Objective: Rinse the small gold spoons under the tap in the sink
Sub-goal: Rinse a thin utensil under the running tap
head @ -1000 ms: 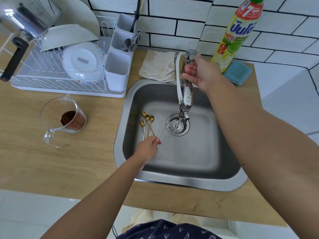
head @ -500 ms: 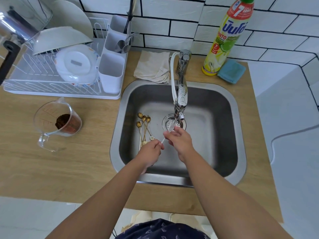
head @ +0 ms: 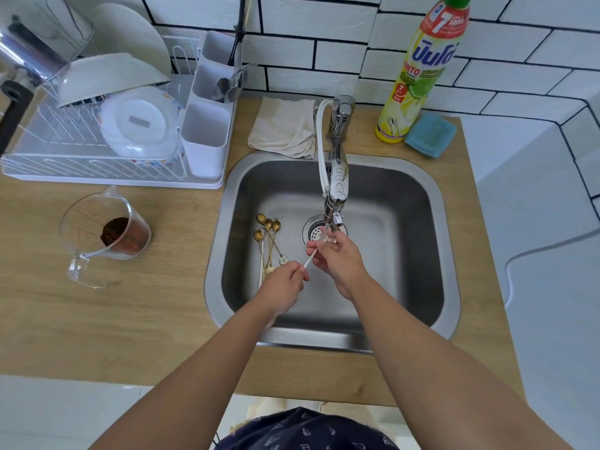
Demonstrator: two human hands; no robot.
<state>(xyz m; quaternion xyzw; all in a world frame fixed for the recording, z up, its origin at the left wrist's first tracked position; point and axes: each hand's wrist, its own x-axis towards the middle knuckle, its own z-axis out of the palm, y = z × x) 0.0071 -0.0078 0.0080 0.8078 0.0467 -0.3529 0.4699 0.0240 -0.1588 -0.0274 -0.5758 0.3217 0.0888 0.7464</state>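
Several small gold spoons (head: pixel 268 241) lie in a bunch on the left floor of the steel sink (head: pixel 418 203). My left hand (head: pixel 284 285) pinches the handle end of one thin pale spoon (head: pixel 310 257). My right hand (head: pixel 337 258) holds that spoon's bowl end with its fingertips, right under the tap spout (head: pixel 336 190) and above the drain (head: pixel 313 232). A thin stream of water falls from the spout onto my right fingers.
A white dish rack (head: pixel 97 164) with bowls and a cutlery holder stands at the back left. A glass measuring jug (head: pixel 104 235) with brown grounds sits left of the sink. A folded cloth (head: pixel 282 128), a detergent bottle (head: pixel 418 73) and a blue sponge (head: pixel 428 134) line the back.
My right hand left the tap handle and came down into the sink to the spoon's bowl end. My left hand kept its hold on the handle under the spout.
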